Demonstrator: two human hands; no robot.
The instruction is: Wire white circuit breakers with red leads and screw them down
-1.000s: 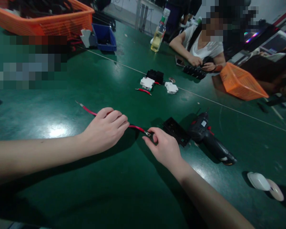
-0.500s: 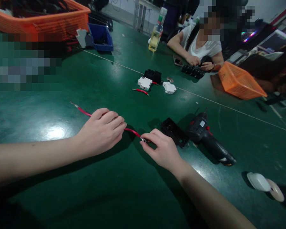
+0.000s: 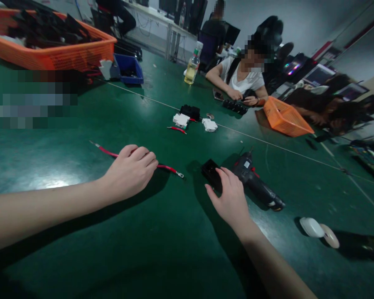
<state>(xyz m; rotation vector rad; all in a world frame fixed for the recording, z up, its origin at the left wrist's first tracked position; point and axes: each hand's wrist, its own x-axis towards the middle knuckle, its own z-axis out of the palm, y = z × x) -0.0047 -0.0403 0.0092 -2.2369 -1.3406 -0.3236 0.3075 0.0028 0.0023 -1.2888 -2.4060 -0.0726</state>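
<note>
My left hand [image 3: 132, 172] is closed around the middle of a red cable [image 3: 167, 167]. One bare metal end of the cable sticks out to the left, and a ring-shaped metal lug [image 3: 180, 175] shows at its right end. My right hand [image 3: 229, 195] is over a black plastic housing [image 3: 211, 171], thumb and fingers apart; the fingertips reach its near side and partly hide it. Whether they touch it I cannot tell. Just right of the housing lies a black cordless drill [image 3: 252, 180].
Farther up the table lie two white modules [image 3: 181, 120], a short red cable [image 3: 177, 130] and a black block [image 3: 190, 111]. Beyond are a bottle [image 3: 192, 68], a blue bin [image 3: 127, 68], orange baskets [image 3: 65, 58] and a seated person [image 3: 241, 79]. A white rounded case [image 3: 311, 227] lies at right.
My right hand has let go of the cable's lug end and moved right to the black housing, its fingers spreading. My left hand still holds the cable. The camera view has shifted.
</note>
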